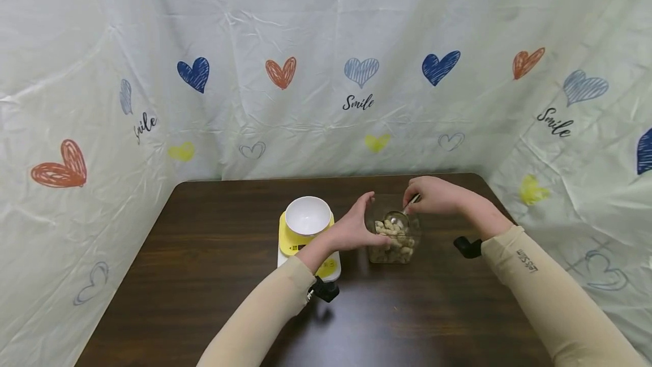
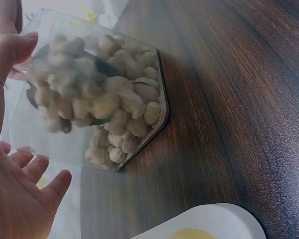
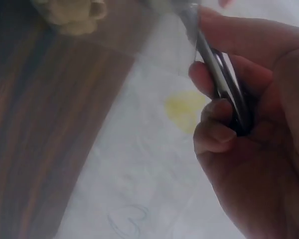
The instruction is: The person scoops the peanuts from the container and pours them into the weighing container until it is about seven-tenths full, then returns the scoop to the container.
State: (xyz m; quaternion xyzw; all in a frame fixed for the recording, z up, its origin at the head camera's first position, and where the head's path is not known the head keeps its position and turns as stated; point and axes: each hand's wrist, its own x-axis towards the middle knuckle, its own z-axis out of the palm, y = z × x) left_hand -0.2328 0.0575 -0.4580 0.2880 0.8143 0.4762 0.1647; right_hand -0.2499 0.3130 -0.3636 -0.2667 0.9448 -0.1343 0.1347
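A clear container (image 1: 414, 237) holds unshelled peanuts (image 1: 402, 249). My left hand (image 1: 355, 227) spans its left side, with the thumb at the near wall and the fingers around toward the far wall. In the left wrist view, the thumb touches the clear wall and the other fingers are spread beside the container. My right hand (image 1: 435, 195) grips the handle of a metal scoop (image 1: 396, 219) from above. The scoop's round bowl is inside the container, among the peanuts. In the right wrist view, curled fingers wrap the scoop's handle (image 3: 222, 82).
Left of the container stands a yellow-and-white kitchen scale (image 1: 288, 237), partly covered by my left forearm. A white bowl (image 1: 308, 216) sits on it. The dark wooden table (image 1: 214, 265) ends at a hanging cloth (image 1: 316, 129) printed with hearts at the back and sides.
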